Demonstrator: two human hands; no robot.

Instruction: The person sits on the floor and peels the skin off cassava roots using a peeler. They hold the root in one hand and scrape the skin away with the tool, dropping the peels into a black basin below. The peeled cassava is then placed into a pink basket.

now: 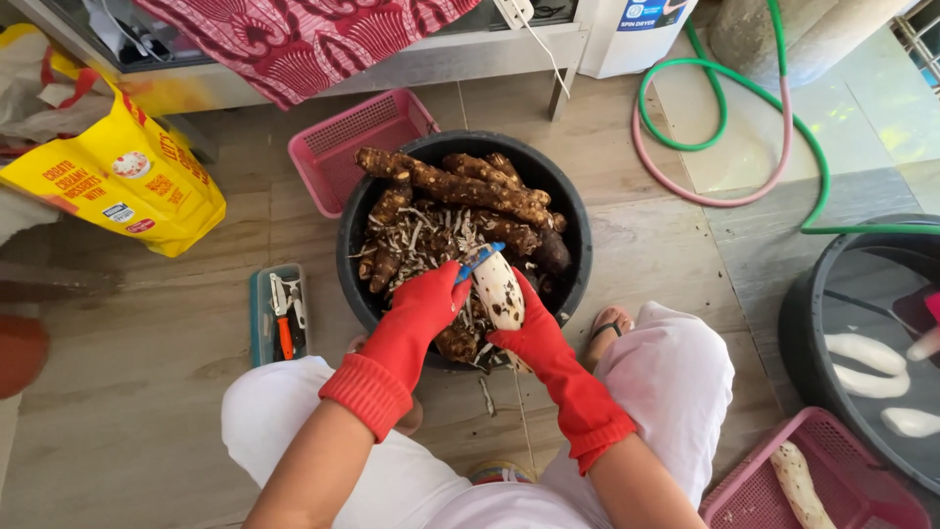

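Both my hands wear red rubber gloves and work over a black tub [578, 230] filled with brown unpeeled cassava roots [452, 184] and peel scraps. My right hand [532, 338] grips a mostly peeled white cassava root [499, 290] from below. My left hand [428, 299] holds a blue-handled peeler [478, 261] against the root's upper end.
An empty pink basket [338, 147] lies behind the tub. Another pink basket [862, 490] at lower right holds a peeled root. A dark basin of water [822, 294] with peeled roots stands at right. A yellow bag [122, 171], a small tool tray [277, 313] and a green-pink hose [725, 108] surround me.
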